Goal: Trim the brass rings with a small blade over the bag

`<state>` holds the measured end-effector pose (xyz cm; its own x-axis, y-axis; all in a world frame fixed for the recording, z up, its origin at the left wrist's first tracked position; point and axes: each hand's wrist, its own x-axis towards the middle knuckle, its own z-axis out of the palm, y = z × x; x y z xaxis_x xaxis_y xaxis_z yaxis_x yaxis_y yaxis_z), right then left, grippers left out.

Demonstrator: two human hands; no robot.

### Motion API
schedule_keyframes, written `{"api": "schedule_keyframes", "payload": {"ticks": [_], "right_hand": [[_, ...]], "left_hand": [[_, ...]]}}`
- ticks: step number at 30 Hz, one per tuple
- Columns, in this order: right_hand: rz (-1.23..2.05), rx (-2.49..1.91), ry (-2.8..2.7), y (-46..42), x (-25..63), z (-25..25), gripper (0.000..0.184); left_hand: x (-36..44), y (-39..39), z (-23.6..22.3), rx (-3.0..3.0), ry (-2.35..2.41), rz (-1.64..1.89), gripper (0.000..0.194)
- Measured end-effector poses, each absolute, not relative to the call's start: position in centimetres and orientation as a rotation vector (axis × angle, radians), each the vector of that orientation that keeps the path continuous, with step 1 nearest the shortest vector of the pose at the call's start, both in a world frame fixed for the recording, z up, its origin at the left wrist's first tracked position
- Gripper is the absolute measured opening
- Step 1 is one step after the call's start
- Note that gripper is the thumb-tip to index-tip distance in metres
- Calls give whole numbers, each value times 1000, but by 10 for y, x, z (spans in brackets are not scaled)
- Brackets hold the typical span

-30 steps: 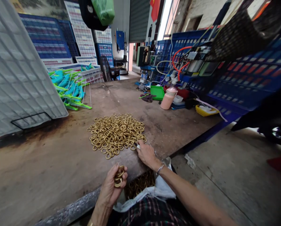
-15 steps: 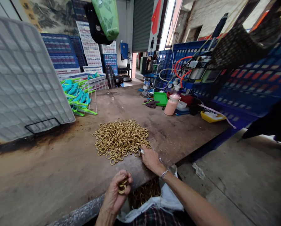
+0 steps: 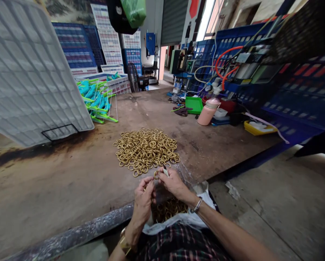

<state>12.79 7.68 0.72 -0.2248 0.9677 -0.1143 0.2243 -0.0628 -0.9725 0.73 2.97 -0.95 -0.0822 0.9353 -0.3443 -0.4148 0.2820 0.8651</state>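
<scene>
Pinching a gold-coloured ring (image 3: 155,174) at its fingertips, the right hand (image 3: 175,183) also holds a slim white tool (image 3: 166,172) with a dark tip. Just beside it, the left hand (image 3: 144,198) is curled closed on gold rings (image 3: 145,187), mostly hidden by its fingers. Below both hands, a white bag (image 3: 206,201) holds more rings (image 3: 169,209). Just beyond them, a loose ring pile (image 3: 147,149) lies on the brown table (image 3: 97,181). Farther off stand a pink bottle (image 3: 206,114) and a green tray (image 3: 193,105), with turquoise-and-lime pieces (image 3: 97,100) to the left.
</scene>
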Motion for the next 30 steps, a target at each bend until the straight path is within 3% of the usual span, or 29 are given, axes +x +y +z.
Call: {"api": "schedule_keyframes", "payload": {"ticks": [6, 14, 24, 30], "right_hand": [[1408, -1278, -1482, 65, 114, 4, 21], [1077, -1245, -1863, 69, 125, 20, 16], [1551, -1197, -1476, 67, 119, 15, 21], [1390, -1202, -1648, 68, 121, 18, 19]], "left_hand": [[7, 29, -10, 680, 1231, 1332, 34], [-5, 28, -7, 956, 1357, 1279, 23], [-6, 25, 7, 579, 980, 1124, 29], [-3, 25, 4, 700, 1089, 1107, 30]]}}
